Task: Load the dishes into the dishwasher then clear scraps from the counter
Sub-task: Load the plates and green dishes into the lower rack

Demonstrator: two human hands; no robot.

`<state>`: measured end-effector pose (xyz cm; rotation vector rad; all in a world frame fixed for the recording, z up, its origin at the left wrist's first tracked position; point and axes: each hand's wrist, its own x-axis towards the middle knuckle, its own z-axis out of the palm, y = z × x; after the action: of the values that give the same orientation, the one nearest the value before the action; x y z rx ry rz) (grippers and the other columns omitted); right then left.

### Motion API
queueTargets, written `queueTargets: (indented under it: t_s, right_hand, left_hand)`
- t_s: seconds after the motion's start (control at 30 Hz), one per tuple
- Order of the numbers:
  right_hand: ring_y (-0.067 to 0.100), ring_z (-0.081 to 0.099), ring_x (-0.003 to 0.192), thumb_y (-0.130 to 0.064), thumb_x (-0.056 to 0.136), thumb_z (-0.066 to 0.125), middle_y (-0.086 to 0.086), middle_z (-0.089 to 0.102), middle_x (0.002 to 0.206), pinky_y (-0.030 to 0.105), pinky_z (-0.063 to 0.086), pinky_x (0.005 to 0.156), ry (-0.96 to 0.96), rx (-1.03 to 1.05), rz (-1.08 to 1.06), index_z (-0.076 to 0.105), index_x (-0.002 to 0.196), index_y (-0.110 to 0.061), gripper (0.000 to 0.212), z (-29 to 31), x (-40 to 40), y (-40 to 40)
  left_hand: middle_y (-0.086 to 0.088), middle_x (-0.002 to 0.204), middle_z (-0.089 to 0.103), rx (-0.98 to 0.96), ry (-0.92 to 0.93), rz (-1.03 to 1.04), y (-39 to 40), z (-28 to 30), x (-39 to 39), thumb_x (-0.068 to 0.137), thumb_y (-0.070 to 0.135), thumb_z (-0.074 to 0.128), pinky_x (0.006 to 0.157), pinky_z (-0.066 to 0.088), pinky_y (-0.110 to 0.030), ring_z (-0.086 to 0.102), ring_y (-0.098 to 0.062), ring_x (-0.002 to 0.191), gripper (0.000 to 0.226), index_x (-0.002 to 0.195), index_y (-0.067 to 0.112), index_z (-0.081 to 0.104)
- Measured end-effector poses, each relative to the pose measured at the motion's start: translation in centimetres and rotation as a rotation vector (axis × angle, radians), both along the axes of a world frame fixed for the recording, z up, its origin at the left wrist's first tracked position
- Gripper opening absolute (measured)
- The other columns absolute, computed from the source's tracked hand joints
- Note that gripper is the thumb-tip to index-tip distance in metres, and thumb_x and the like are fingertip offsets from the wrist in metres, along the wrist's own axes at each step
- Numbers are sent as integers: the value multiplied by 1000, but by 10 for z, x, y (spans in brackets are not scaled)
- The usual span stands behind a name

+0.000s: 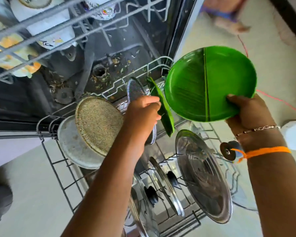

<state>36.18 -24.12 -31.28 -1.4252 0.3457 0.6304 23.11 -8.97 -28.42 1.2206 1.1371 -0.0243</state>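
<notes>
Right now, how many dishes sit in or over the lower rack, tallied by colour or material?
Green leaf-patterned plates: 2, one in the right hand, one edge-on in the left hand
Speckled tan round plates: 1
Grey round plates: 1
Blue-grey speckled plates: 1
Steel lids: 3
Total: 8

No text can be read; dark lettering on the mugs (pixel 41 19) in the upper rack, upper left of the frame, is too blurred.

Pale, evenly lit floor (pixel 272 65) fills the right and lower left of the frame; a dark strip (pixel 287 16) crosses the upper right corner.
</notes>
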Motion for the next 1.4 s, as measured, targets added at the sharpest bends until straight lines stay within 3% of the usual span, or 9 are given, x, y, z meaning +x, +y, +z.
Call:
queueTargets:
  t_s: [0.07, 0.17, 0.3, 0.47, 0.77, 1.0, 1.2, 1.33, 1.4]
  right_hand:
    - [15, 66, 72, 16, 76, 41, 0, 70, 87, 33, 57, 67, -68, -53, 22, 60, 102, -13, 43, -1, 1, 4]
    - [20, 58, 76, 2, 53, 41, -2, 64, 69, 44, 53, 70, -301, -354, 44, 65, 79, -16, 40, -8, 1, 15]
    - [17, 50, 78, -3, 63, 38, 14, 61, 83, 28, 39, 68, -534, -638, 188, 63, 101, -3, 46, -8, -10, 37]
    - [36, 57, 105, -2, 82, 45, 21, 63, 110, 37, 37, 81, -532, -905, 356, 52, 120, -9, 39, -23, -18, 57]
    - [38, 57, 104, 0, 85, 45, 16, 58, 115, 41, 45, 79, -670, -940, 666, 40, 125, -11, 42, -56, -30, 95]
    - [38, 56, 108, -5, 88, 44, 21, 51, 125, 47, 45, 84, -489, -1012, 1009, 24, 133, -8, 49, -80, -34, 100]
    - [39, 57, 105, 0, 85, 45, 25, 55, 118, 42, 45, 81, -399, -1006, 1104, 21, 134, -2, 55, -79, -30, 95]
    - [38, 52, 115, -3, 90, 42, 28, 51, 127, 41, 43, 87, -313, -1041, 1162, 13, 141, 3, 59, -75, -27, 96]
    - [37, 49, 119, -4, 92, 43, 28, 47, 132, 40, 42, 82, -233, -1045, 1217, 8, 143, 3, 63, -71, -23, 98]
  left_hand:
    - [0, 96, 59, 3, 11, -6, -1, 0, -3, 96, 8, 44, 57, 47, -11, 57, -8, 73, 28, 119, 8, 59]
    - [0, 104, 60, 21, 33, -12, 0, -1, -6, 96, 10, 44, 60, 48, -12, 60, -7, 76, 27, 115, 14, 62]
    - [1, 108, 60, 10, 41, -12, 2, -4, -9, 97, 11, 42, 60, 47, -11, 60, -4, 74, 25, 110, 18, 62]
    - [-3, 104, 59, -41, 63, -8, 4, -8, -10, 96, 7, 41, 65, 47, -15, 60, -8, 70, 24, 105, 17, 60]
    - [5, 82, 59, -92, 114, -53, 16, -23, -21, 96, 6, 41, 70, 46, -19, 58, -11, 69, 22, 100, 17, 60]
    - [0, 90, 60, -90, 141, -64, 27, -26, -19, 96, 6, 41, 75, 47, -22, 60, -14, 74, 26, 112, 10, 62]
    - [2, 90, 61, -75, 161, -82, 32, -28, -21, 98, 11, 41, 76, 47, -22, 61, -13, 77, 23, 108, 14, 62]
    - [-1, 96, 61, -96, 157, -158, 33, -23, -24, 96, 11, 46, 81, 48, -25, 61, -15, 78, 18, 101, 18, 62]
    - [-1, 97, 62, -98, 138, -201, 32, -18, -23, 96, 11, 47, 85, 48, -28, 62, -16, 78, 19, 92, 22, 62]
